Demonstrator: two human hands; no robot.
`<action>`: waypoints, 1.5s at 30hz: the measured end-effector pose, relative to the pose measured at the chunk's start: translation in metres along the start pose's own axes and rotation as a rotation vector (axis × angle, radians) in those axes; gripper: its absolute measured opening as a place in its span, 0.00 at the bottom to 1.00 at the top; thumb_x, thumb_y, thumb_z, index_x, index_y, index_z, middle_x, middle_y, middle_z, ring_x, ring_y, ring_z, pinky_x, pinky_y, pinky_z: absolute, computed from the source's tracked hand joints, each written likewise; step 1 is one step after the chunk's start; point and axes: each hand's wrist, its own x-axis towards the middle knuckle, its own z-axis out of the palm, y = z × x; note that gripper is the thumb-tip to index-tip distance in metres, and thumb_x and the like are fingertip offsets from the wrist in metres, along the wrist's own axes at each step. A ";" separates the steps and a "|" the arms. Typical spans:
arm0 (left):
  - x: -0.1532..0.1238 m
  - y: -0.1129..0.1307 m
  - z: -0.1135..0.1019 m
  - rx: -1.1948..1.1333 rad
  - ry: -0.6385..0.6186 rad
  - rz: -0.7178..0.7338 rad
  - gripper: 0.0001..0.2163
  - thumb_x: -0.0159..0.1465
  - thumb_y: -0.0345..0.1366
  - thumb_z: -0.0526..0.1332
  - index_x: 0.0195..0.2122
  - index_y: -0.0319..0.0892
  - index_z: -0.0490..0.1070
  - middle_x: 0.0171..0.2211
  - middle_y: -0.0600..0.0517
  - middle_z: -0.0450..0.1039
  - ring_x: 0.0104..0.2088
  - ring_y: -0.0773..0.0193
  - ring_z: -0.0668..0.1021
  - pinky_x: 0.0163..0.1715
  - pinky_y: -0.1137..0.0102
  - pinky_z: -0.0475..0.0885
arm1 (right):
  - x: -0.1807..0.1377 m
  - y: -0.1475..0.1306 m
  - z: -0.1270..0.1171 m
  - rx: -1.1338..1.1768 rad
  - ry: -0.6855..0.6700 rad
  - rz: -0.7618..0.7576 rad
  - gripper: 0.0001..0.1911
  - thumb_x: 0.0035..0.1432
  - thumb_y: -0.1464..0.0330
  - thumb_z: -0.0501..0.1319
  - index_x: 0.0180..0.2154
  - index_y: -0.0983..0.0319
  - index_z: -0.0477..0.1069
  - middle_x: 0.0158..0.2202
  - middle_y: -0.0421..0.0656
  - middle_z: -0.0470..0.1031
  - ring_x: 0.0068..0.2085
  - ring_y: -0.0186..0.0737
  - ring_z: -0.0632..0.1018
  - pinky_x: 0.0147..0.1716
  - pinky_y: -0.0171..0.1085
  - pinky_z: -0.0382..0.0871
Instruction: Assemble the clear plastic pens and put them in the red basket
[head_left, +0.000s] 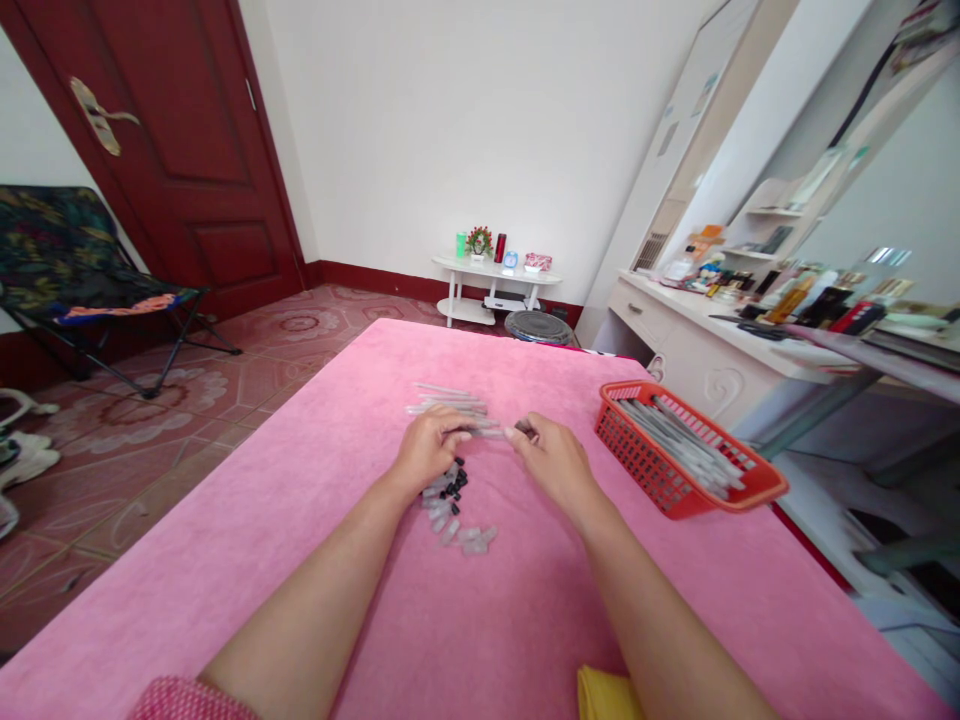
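My left hand (433,447) is closed around a thin grey pen (489,432) that points to the right. At its far end my right hand (553,458) is pinched, thumb against the tip; a small dark patch shows among its fingers, too blurred to make out. Several similar grey pens (442,397) lie side by side just beyond my left hand. Nearer me, beside the left wrist, is a loose pile of small clear caps (474,541) and small black plugs (454,482). Part of the pile is hidden by my left hand.
A red plastic basket (652,478) full of grey pens stands to the right on the pink cloth (480,620). Something yellow (606,694) lies at the near edge. Beyond are a white side table (495,268), a cluttered dressing table (675,325) and a folding chair (82,260).
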 end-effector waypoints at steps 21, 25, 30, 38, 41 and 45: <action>0.002 -0.002 -0.004 -0.074 0.157 -0.187 0.08 0.55 0.28 0.60 0.34 0.43 0.76 0.36 0.50 0.77 0.40 0.59 0.76 0.44 0.62 0.69 | -0.012 0.001 0.003 0.151 -0.541 -0.372 0.05 0.41 0.74 0.62 0.26 0.62 0.74 0.23 0.37 0.74 0.24 0.31 0.71 0.23 0.29 0.57; 0.007 0.000 -0.002 -0.524 0.403 -0.400 0.12 0.54 0.32 0.61 0.40 0.39 0.73 0.34 0.49 0.76 0.34 0.63 0.76 0.36 0.69 0.72 | 0.002 0.009 0.000 0.320 -0.288 -0.187 0.05 0.45 0.73 0.59 0.28 0.64 0.71 0.23 0.38 0.73 0.26 0.32 0.72 0.25 0.29 0.59; 0.011 0.008 -0.005 -1.080 0.487 -0.599 0.17 0.49 0.34 0.68 0.40 0.38 0.69 0.31 0.53 0.73 0.28 0.71 0.75 0.30 0.75 0.72 | 0.005 0.012 0.009 0.257 -0.181 -0.103 0.04 0.45 0.72 0.60 0.28 0.63 0.72 0.24 0.39 0.74 0.25 0.32 0.71 0.25 0.30 0.59; 0.008 0.021 0.002 -1.114 0.310 -0.548 0.15 0.48 0.35 0.70 0.35 0.38 0.70 0.31 0.51 0.76 0.31 0.65 0.78 0.30 0.72 0.74 | 0.002 0.008 0.012 0.105 -0.164 -0.109 0.04 0.45 0.71 0.61 0.28 0.61 0.73 0.25 0.40 0.75 0.26 0.33 0.72 0.26 0.30 0.58; 0.006 0.022 0.006 -1.038 0.258 -0.537 0.15 0.49 0.36 0.70 0.36 0.37 0.70 0.33 0.48 0.77 0.32 0.61 0.79 0.31 0.70 0.74 | 0.002 0.007 0.012 0.089 -0.159 -0.112 0.04 0.45 0.72 0.61 0.28 0.61 0.73 0.25 0.40 0.76 0.27 0.34 0.72 0.26 0.30 0.58; 0.005 0.021 0.006 -0.984 0.225 -0.533 0.16 0.49 0.36 0.69 0.37 0.36 0.71 0.36 0.44 0.77 0.34 0.59 0.80 0.33 0.68 0.75 | 0.003 0.006 0.011 0.075 -0.152 -0.120 0.04 0.46 0.71 0.61 0.29 0.61 0.73 0.26 0.41 0.76 0.27 0.33 0.72 0.26 0.30 0.58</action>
